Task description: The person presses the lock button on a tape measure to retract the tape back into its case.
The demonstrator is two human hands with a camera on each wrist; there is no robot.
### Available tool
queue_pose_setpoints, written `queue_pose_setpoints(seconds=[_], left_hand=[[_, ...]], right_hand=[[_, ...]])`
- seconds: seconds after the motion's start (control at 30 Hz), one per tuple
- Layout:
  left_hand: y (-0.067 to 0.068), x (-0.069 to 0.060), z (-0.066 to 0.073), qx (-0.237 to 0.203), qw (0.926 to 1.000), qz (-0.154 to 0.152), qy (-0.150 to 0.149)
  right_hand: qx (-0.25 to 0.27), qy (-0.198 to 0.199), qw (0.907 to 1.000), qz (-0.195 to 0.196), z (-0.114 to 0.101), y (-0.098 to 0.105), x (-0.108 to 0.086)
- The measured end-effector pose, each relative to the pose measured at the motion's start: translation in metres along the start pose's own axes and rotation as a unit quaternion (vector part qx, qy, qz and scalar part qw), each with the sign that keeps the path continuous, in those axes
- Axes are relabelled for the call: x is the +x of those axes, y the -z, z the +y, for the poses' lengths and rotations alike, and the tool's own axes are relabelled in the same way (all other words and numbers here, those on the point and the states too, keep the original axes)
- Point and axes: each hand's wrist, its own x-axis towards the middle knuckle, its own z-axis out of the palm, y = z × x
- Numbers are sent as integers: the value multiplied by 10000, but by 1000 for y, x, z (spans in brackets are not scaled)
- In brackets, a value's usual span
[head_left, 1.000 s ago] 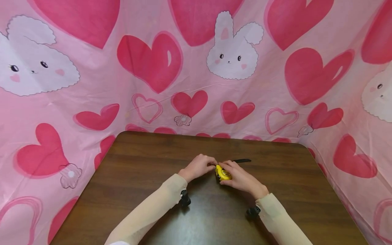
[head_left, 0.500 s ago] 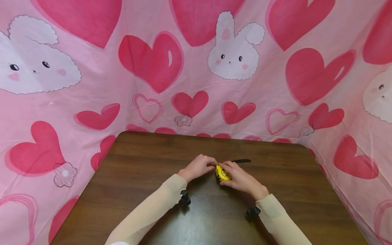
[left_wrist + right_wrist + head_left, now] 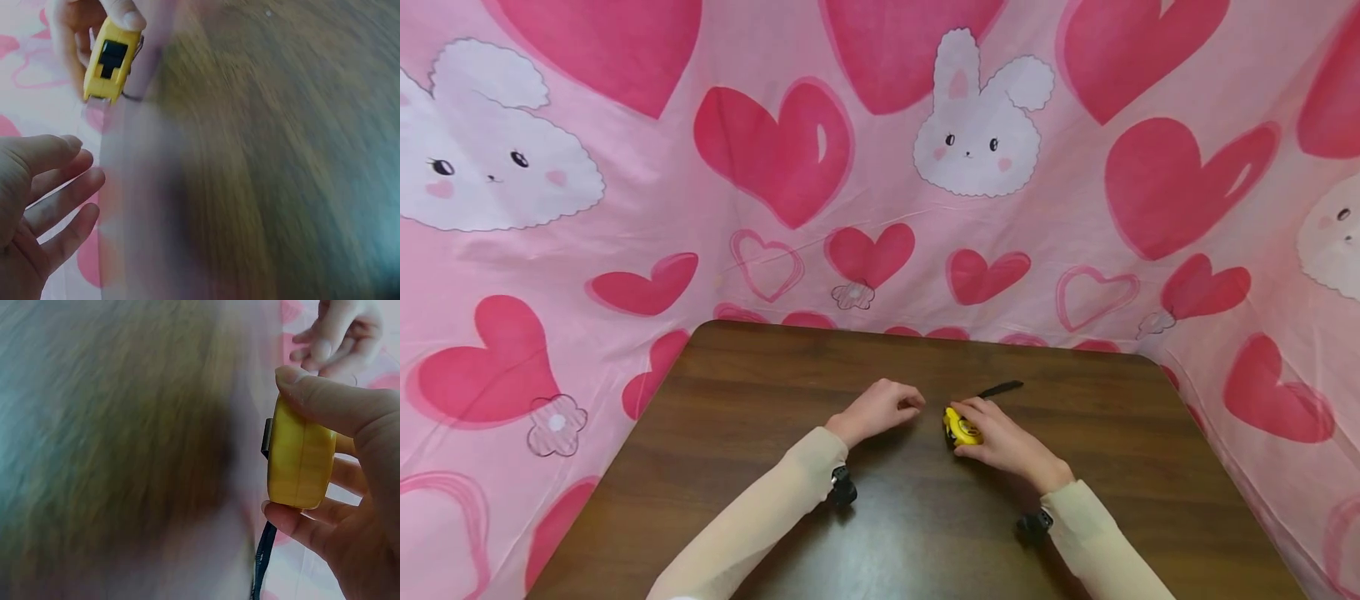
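Observation:
A yellow tape measure (image 3: 962, 427) with a black lock button is gripped by my right hand (image 3: 1006, 439), thumb on one end and fingers on the other, as the right wrist view shows. Its black wrist strap (image 3: 1002, 388) sticks out behind the hand. My left hand (image 3: 880, 410) is a short way to the left, apart from the case and holding nothing. In the left wrist view the fingers of the left hand (image 3: 44, 206) are loosely bent and spread, facing the mouth end of the tape measure (image 3: 114, 59). No blade is seen drawn out.
Both hands are over the brown wooden table (image 3: 760, 367). A pink cloth (image 3: 880, 167) printed with hearts and rabbits hangs along its back and sides. Small black cameras are worn on the left wrist (image 3: 843, 486) and right wrist (image 3: 1034, 527).
My left hand has come away from the tape measure and moved slightly left. My right hand has carried the tape measure a little to the right, and its strap has shifted along.

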Motion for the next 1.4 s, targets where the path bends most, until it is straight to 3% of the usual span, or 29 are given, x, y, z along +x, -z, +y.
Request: queue_pose_setpoints(seconds=[0.47, 0.93, 1.4], left_hand=[[12, -29, -20, 572, 9982, 142, 64], [19, -53, -22, 889, 9951, 318, 298], [23, -82, -23, 1323, 9869, 801, 470]], right_hand=[[-190, -133, 9994, 246, 23, 0, -10], [-258, -6, 9991, 333, 28, -2, -13], [-67, -154, 9990, 418, 30, -1, -23]])
